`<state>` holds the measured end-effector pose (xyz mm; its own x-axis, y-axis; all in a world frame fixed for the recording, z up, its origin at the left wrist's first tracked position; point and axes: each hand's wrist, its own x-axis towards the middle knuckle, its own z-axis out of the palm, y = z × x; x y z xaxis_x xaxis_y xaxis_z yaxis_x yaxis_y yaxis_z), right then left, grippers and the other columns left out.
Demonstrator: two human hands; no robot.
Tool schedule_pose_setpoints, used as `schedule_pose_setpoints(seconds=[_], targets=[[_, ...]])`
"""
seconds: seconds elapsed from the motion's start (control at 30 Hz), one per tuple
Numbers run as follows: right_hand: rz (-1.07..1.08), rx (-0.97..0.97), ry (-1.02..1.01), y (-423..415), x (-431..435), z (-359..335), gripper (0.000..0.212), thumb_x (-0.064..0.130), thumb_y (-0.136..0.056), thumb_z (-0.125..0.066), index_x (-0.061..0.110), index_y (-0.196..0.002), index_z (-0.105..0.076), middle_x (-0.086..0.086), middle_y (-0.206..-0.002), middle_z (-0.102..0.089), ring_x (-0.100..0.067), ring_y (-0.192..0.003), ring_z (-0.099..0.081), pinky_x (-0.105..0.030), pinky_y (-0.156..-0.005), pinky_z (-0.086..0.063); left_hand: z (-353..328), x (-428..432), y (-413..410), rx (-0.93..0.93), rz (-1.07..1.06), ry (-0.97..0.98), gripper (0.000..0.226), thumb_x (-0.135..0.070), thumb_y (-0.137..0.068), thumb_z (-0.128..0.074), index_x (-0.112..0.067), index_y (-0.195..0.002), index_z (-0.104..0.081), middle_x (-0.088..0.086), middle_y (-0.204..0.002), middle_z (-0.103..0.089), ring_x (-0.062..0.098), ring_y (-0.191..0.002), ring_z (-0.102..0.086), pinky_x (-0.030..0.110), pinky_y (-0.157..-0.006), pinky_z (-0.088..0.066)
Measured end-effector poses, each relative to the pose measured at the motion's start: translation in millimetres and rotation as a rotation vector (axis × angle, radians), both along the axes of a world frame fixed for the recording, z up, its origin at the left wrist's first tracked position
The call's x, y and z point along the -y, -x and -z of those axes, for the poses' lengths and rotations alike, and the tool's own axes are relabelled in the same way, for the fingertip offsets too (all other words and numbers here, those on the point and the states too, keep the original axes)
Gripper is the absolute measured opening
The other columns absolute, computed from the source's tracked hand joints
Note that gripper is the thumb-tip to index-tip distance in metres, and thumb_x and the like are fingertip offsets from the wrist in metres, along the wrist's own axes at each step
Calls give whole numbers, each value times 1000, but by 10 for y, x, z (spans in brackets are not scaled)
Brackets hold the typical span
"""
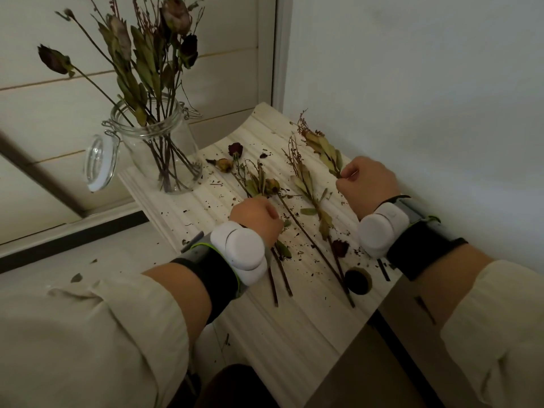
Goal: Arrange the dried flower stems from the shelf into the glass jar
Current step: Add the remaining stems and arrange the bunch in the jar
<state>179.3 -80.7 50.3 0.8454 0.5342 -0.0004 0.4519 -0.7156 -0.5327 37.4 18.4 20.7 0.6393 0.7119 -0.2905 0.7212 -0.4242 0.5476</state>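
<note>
Shelf: the white shelf (294, 334) has long grooves and runs from 6 o'clock up to 12 o'clock. Brown crumbs lie all over it.
Room: a plain pale wall (426, 83) at 2 o'clock touches the shelf. White boards (44, 113) stand at 10 o'clock.
Glass jar: the glass jar (164, 142) stands upright at 10 o'clock. Its lid (98, 163) hangs open on the 9 o'clock side. Many dried stems stand in it.
Loose stems: the loose stems (309, 240) lie flat in the middle, between the hands.
Left hand: the left hand (254, 216) is clenched round a small bunch (279, 275), whose ends stick out toward 6 o'clock.
Right hand: the right hand (366, 184), at 3 o'clock, pinches the bottom of a leafy stem (326, 151).
Hard to see: the left fingers are hidden. I cannot tell what the dark round thing (357, 281) at 5 o'clock is. The sleeves are cut off at the bottom.
</note>
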Motion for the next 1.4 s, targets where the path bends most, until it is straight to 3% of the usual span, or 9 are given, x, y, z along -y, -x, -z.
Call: schedule_pose_setpoints(seconds=[0.13,0.27,0.4,0.5,0.83,1.03,1.27,1.4], targets=[[-67,-101,-52,13,-51,-74,4,15,-85,-57,18,-87,-60,1,-90,-58,-19,-85,-54,-28,-74,-41,-42,66,-53,89,76,33,24,-21,-92,-52,-24,-112,-64,0,-116,-65,18,-103,-60,21,-81,-44],[-47,-250,-184,-24,-53,-105,14,16,-82,-61,24,-71,-56,-4,-83,-67,-22,-76,-61,-38,-75,-54,-64,88,-74,41,186,14,32,-20,-95,-47,-25,-125,-57,0,-130,-57,18,-117,-54,21,-91,-41],[2,-442,-334,-79,-55,-202,12,8,-82,-60,18,-76,-58,-8,-76,-66,-16,-60,-55,-28,-57,-49,-55,69,-35,17,182,3,29,-21,-95,-48,-23,-120,-61,-1,-124,-60,18,-113,-55,20,-88,-39],[4,-494,-422,-76,-96,-317,12,7,-84,-59,17,-77,-57,-5,-74,-66,-12,-57,-55,-23,-53,-46,-92,16,29,49,141,-22,27,-19,-93,-49,-22,-115,-64,-2,-119,-63,18,-110,-57,22,-90,-42],[-86,-467,-542,149,-532,-875,11,12,-89,-56,20,-81,-55,-1,-77,-69,-10,-64,-57,-22,-58,-46,-588,-425,282,164,29,-194,22,-19,-92,-49,-19,-105,-68,0,-110,-68,19,-103,-60,27,-90,-46],[-167,-451,-581,390,-885,-1139,12,9,-86,-58,20,-80,-56,-8,-88,-71,-17,-74,-63,-27,-64,-52,-893,-664,457,225,-40,-272,21,-21,-93,-50,-17,-99,-69,0,-103,-69,20,-98,-61,27,-86,-47],[-256,-433,-579,725,-1241,-1337,16,4,-86,-56,18,-79,-54,-4,-75,-65,-13,-62,-58,-20,-55,-50,-1054,-900,702,256,-132,-280,16,-20,-90,-52,-19,-94,-68,0,-94,-68,19,-93,-61,27,-82,-48],[-279,-425,-565,850,-1415,-1389,11,3,-85,-57,13,-86,-54,-12,-85,-65,-17,-66,-58,-20,-54,-51,-1072,-1032,823,267,-183,-287,15,-21,-90,-54,-19,-95,-68,0,-95,-68,18,-93,-60,26,-81,-46]])
